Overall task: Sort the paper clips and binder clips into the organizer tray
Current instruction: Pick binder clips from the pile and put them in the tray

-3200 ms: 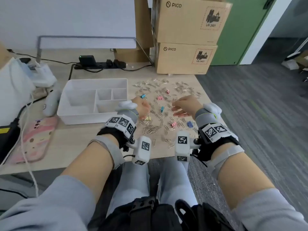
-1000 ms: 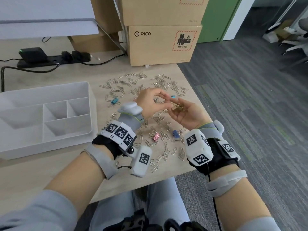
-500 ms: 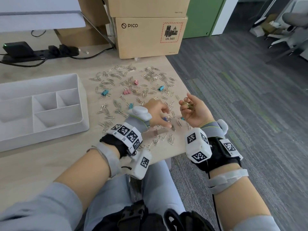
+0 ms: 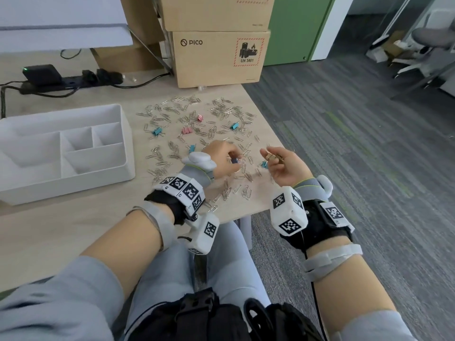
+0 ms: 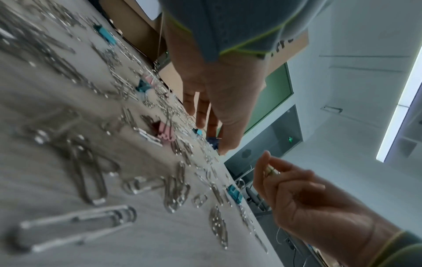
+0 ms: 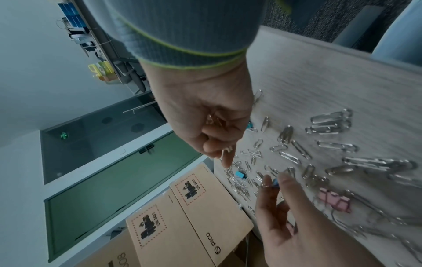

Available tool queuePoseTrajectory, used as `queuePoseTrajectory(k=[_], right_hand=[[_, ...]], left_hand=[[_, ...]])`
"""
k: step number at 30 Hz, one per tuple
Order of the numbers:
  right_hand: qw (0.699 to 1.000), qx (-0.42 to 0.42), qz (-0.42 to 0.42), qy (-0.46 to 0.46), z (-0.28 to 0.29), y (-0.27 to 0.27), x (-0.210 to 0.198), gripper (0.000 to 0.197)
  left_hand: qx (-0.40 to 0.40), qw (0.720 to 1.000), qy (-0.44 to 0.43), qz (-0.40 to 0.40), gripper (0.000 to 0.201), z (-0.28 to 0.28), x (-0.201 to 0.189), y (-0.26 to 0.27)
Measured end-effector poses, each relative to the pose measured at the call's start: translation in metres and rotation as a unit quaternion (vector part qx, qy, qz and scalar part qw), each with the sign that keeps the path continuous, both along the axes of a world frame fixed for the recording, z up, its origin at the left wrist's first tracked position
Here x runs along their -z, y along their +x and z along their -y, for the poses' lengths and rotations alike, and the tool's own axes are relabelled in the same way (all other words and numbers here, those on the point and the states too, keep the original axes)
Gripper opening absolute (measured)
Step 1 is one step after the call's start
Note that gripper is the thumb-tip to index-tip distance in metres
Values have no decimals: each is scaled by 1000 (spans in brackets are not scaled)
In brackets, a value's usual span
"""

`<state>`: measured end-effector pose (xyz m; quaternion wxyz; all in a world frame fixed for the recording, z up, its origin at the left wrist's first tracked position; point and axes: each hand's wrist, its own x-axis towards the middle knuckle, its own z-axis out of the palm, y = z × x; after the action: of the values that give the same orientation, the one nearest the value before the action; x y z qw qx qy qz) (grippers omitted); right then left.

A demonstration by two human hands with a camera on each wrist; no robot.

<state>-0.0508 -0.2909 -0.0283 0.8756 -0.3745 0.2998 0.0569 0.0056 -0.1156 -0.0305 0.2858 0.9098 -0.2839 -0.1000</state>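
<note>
Silver paper clips [image 4: 221, 112] lie scattered over the wooden table, with teal [image 4: 157, 131] and pink binder clips [image 4: 187, 130] among them. The white organizer tray [image 4: 128, 143] stands to the left, and its compartments look empty. My left hand [image 4: 234, 159] is down on the pile and pinches a dark blue binder clip [image 5: 213, 140] between thumb and fingertips. My right hand [image 4: 269, 156] hovers palm up beside it, fingers curled round a small bunch of yellowish clips [image 6: 214, 119]. A teal binder clip [image 4: 264, 164] lies just below that hand.
Stacked cardboard boxes [image 4: 216, 57] stand at the back of the table. A black power strip with cables [image 4: 69, 82] runs along the back left. The table's right edge [image 4: 270, 134] passes close to my right hand, with grey carpet beyond it.
My left hand left the right palm, dropped onto the pile and now pinches the dark blue binder clip. The right hand stays palm up with its clips.
</note>
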Motion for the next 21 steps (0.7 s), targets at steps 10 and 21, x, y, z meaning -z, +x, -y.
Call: queuePoseTrajectory(k=[10, 21], right_hand=[[978, -159, 15, -133, -83, 29, -17, 35], [916, -283, 57, -279, -223, 80, -51, 34]], left_hand=[[-158, 972, -173, 32, 28, -81, -14, 0], [-364, 890, -254, 99, 23, -219, -26, 21]])
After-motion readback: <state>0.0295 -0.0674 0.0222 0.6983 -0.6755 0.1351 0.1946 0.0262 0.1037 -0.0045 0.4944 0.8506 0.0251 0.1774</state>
